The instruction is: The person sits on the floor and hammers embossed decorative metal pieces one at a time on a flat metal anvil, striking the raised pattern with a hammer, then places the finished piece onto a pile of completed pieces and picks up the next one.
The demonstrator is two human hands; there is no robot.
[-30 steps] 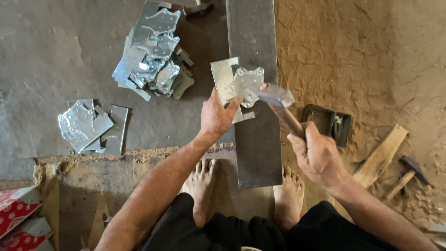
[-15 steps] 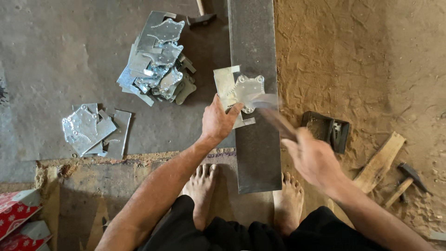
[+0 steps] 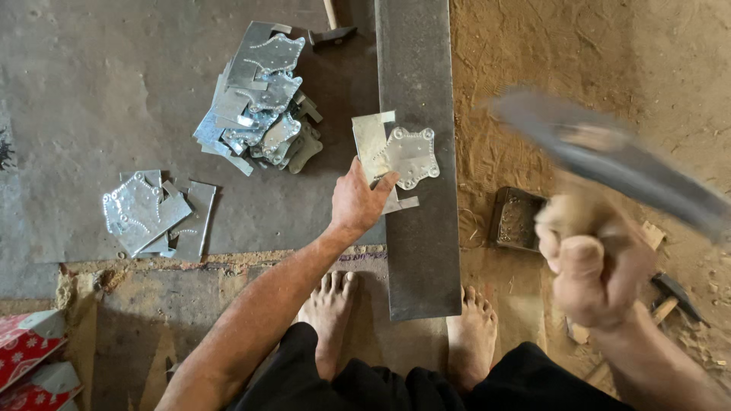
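Dirt floor, grey slab, and a long steel bar [image 3: 415, 152] as the anvil. Left hand [image 3: 358, 202] pins a shiny scalloped sheet-metal plate [image 3: 403, 156] flat, fingertips on its near edge. Right hand [image 3: 594, 266] is fisted round a raised, blurred hammer [image 3: 609, 164]. Best strike squarely, clear of those fingers.

2 metal-plate piles [image 3: 259, 99], spare hammer [image 3: 674, 293], red boxes [image 3: 34, 358].

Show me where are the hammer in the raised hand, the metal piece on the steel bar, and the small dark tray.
hammer [image 3: 609, 164]: head view, on its blurred head.
metal piece [image 3: 407, 152]: head view, on its scalloped plate.
small dark tray [image 3: 516, 221]: head view, on its inside, on the sandy ground.
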